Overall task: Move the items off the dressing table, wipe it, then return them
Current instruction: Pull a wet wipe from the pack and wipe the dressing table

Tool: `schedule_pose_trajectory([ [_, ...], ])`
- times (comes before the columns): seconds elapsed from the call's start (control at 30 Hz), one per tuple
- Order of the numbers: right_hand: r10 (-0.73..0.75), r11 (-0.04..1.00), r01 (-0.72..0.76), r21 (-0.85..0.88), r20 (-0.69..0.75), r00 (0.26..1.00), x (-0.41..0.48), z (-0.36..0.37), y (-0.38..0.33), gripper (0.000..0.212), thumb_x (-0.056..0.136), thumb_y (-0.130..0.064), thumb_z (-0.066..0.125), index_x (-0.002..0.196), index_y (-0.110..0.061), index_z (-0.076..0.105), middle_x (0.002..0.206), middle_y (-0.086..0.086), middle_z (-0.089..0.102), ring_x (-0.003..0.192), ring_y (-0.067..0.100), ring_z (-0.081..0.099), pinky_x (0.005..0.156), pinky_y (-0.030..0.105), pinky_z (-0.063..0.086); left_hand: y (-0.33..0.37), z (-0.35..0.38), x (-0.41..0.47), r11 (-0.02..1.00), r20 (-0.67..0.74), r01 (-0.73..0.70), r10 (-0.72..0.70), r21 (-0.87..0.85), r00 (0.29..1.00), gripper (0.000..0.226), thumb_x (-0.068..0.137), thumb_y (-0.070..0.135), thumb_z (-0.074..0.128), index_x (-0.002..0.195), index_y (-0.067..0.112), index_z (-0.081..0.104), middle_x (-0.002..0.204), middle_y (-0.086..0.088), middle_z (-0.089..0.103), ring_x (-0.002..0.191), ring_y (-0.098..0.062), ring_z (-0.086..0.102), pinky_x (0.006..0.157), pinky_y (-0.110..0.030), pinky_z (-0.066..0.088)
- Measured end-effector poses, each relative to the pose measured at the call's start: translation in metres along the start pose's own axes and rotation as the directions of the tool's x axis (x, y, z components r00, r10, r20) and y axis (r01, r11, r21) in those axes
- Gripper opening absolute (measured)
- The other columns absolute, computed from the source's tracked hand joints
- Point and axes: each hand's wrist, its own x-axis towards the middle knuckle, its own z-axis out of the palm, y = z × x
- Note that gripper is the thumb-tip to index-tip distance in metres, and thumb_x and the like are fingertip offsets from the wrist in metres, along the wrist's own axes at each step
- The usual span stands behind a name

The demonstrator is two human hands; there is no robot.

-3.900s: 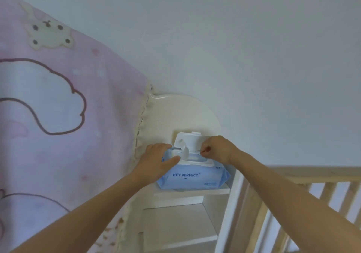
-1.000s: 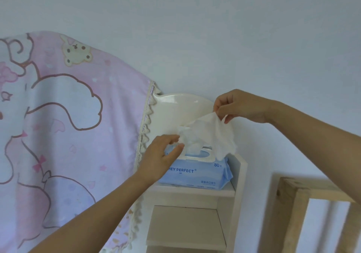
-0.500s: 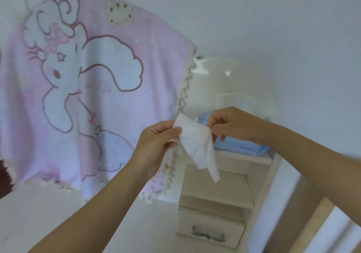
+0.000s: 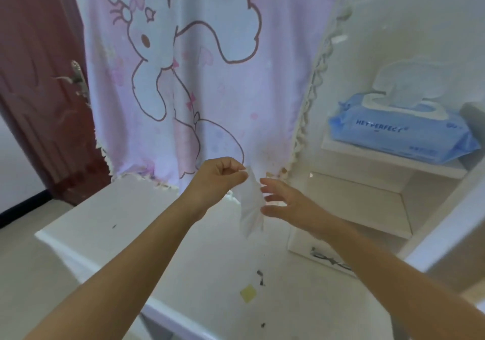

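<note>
A white wet wipe [image 4: 250, 208] hangs over the white dressing table top [image 4: 110, 219]. My left hand [image 4: 220, 178] pinches its upper corner. Just right of the wipe, my right hand [image 4: 284, 203] has its fingers spread and holds nothing. The blue wipes pack [image 4: 399, 132] lies on the upper shelf at the right, its lid up and a wipe poking out. Dark specks [image 4: 259, 278] and a small yellow scrap [image 4: 248, 293] lie on the table top near its front.
A pink cartoon cloth [image 4: 210, 64] hangs over the mirror behind the table. White shelves [image 4: 367, 203] and a small drawer [image 4: 325, 257] stand at the right. At the left is a dark red door [image 4: 39, 77] with a metal handle.
A wipe came out of the pack, pulled by my right hand. Both hands came down over the table, and my right hand has let go of the wipe. The view has tilted down.
</note>
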Motion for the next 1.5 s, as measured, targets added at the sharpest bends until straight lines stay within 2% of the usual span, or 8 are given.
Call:
schedule_pose_trajectory([
  [0.23,0.121,0.824,-0.087,0.560,-0.024,0.992,0.006,0.038,0.034,0.031,0.091,-0.033,0.049,0.121,-0.026,0.053,0.114,0.000,0.063,0.106,0.017,0.057,0.093,0.037,0.039,-0.031,-0.006,0.001,0.979,0.181,0.145,-0.117,-0.147,0.976,0.007,0.061,0.016,0.048,0.060,0.011,0.044,0.057,0.010,0.050,0.060,-0.004,0.048,0.061,-0.014,0.036],
  [0.4,0.117,0.842,-0.055,0.537,-0.082,0.990,-0.001,0.046,0.049,0.029,0.082,-0.008,0.063,0.107,-0.022,0.061,0.082,-0.003,0.065,0.078,0.008,0.064,0.081,0.025,0.047,-0.051,-0.004,0.005,0.934,0.281,0.237,-0.160,-0.269,0.946,0.010,0.048,0.022,0.054,0.051,0.014,0.048,0.054,0.006,0.046,0.052,-0.008,0.044,0.048,-0.015,0.038],
  [0.57,0.221,0.780,-0.033,0.625,-0.226,0.949,-0.013,0.044,0.062,0.015,0.085,0.002,0.054,0.085,-0.008,0.065,0.076,-0.001,0.070,0.070,0.014,0.064,0.063,0.019,0.051,-0.071,0.005,0.008,0.851,0.319,0.376,-0.264,-0.366,0.910,0.027,0.083,0.003,0.036,0.059,0.013,0.044,0.059,0.001,0.041,0.055,-0.013,0.040,0.045,-0.018,0.037],
  [0.7,0.258,0.668,-0.028,0.744,-0.196,0.946,-0.028,0.046,0.075,0.028,0.087,0.010,0.041,0.087,-0.006,0.065,0.075,0.001,0.072,0.071,0.015,0.067,0.068,0.025,0.056,-0.088,0.022,0.006,0.797,0.344,0.457,-0.333,-0.395,0.878,0.029,0.088,0.002,0.031,0.063,0.011,0.044,0.058,-0.001,0.048,0.048,-0.012,0.051,0.043,-0.019,0.044],
  [0.93,0.356,0.522,-0.052,0.852,-0.161,0.921,-0.060,0.045,0.099,0.025,0.060,-0.009,0.057,0.084,-0.007,0.064,0.071,0.003,0.071,0.062,0.015,0.067,0.058,0.026,0.055,-0.111,0.056,-0.002,0.679,0.379,0.584,-0.448,-0.445,0.810,0.029,0.090,0.004,0.031,0.066,0.010,0.047,0.069,-0.007,0.056,0.061,-0.019,0.059,0.058,-0.029,0.049],
  [1.07,0.420,0.376,-0.021,0.927,-0.150,0.895,-0.074,0.045,0.116,0.045,0.043,-0.018,0.070,0.086,-0.006,0.064,0.087,0.012,0.067,0.073,0.023,0.065,0.060,0.032,0.056,-0.117,0.074,-0.009,0.530,0.434,0.663,-0.503,-0.528,0.748,0.026,0.091,0.006,0.032,0.072,0.008,0.049,0.075,-0.010,0.064,0.066,-0.022,0.062,0.048,-0.025,0.052],
  [1.27,0.385,0.193,-0.002,0.981,-0.074,0.920,-0.102,0.042,0.133,0.061,0.019,-0.021,0.087,0.078,-0.011,0.076,0.084,0.011,0.072,0.072,0.023,0.069,0.057,0.035,0.056,-0.121,0.105,-0.027,0.540,0.442,0.711,-0.556,-0.452,0.704,0.025,0.091,0.007,0.032,0.070,0.009,0.046,0.075,-0.011,0.053,0.059,-0.023,0.055,0.040,-0.022,0.046],
  [1.5,0.320,0.233,-0.058,0.971,-0.020,0.947,-0.145,0.027,0.163,0.063,0.028,-0.022,0.088,0.086,-0.005,0.070,0.080,0.014,0.070,0.066,0.024,0.068,0.055,0.031,0.056,-0.124,0.145,-0.063,0.528,0.383,0.707,-0.600,-0.470,0.703,0.026,0.089,0.004,0.034,0.067,0.012,0.046,0.062,-0.002,0.055,0.063,-0.017,0.057,0.049,-0.023,0.050],
])
